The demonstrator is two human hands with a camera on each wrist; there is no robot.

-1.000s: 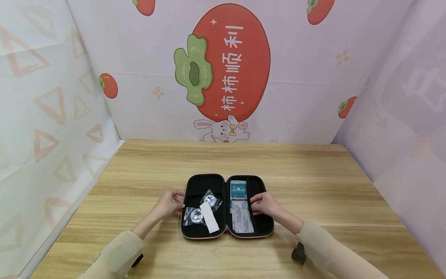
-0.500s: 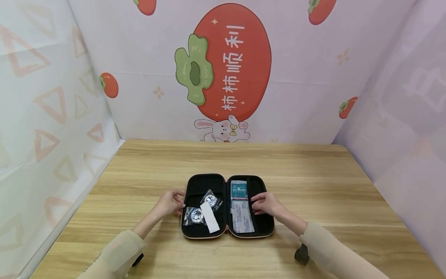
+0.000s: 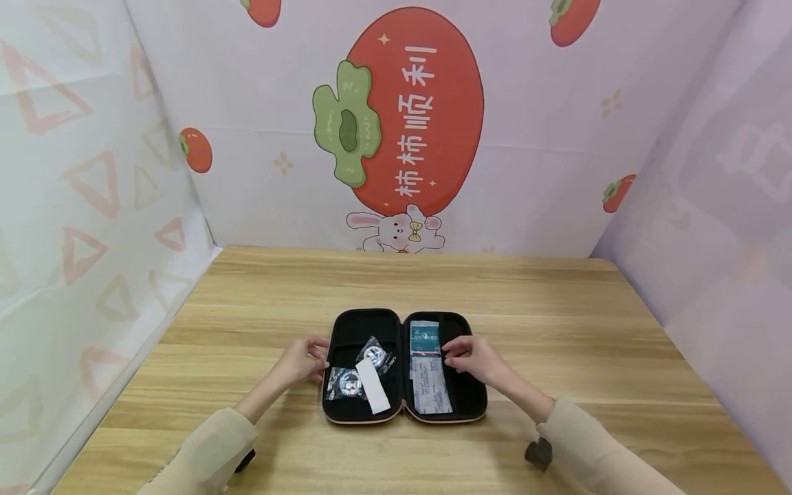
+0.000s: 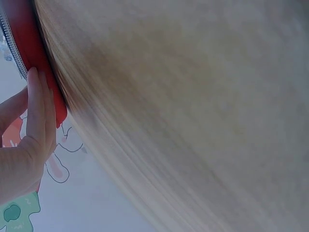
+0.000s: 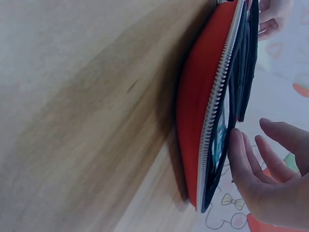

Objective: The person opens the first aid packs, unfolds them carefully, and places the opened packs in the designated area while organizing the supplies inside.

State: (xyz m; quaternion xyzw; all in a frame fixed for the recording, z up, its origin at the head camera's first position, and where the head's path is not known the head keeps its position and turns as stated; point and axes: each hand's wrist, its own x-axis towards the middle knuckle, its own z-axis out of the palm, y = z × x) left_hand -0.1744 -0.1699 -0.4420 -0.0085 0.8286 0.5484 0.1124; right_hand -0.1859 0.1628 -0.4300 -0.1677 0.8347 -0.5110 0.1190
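Observation:
A zip case (image 3: 361,323) lies unfolded on the wooden table, black inside and red outside, its zipper teeth showing along the rim in the right wrist view. My left hand (image 3: 301,362) touches the left edge; the left wrist view has its fairly straight fingers (image 4: 36,104) against the red side wall. Over the right half, my right hand (image 3: 475,359) is at the pocket's edge, thumb and fingers apart with nothing between them. That pocket holds a teal packet (image 3: 425,335) and a pale printed packet (image 3: 431,386).
In the case's left half lie two clear-wrapped round items (image 3: 374,354) and a white strip (image 3: 372,386). Wooden table (image 3: 278,289) surrounds the case. Printed cloth walls (image 3: 532,137) enclose the back and both sides.
My right hand has lifted slightly out of the right-hand pocket, its fingers now above the pocket's edge. The left hand stays at the case's left edge.

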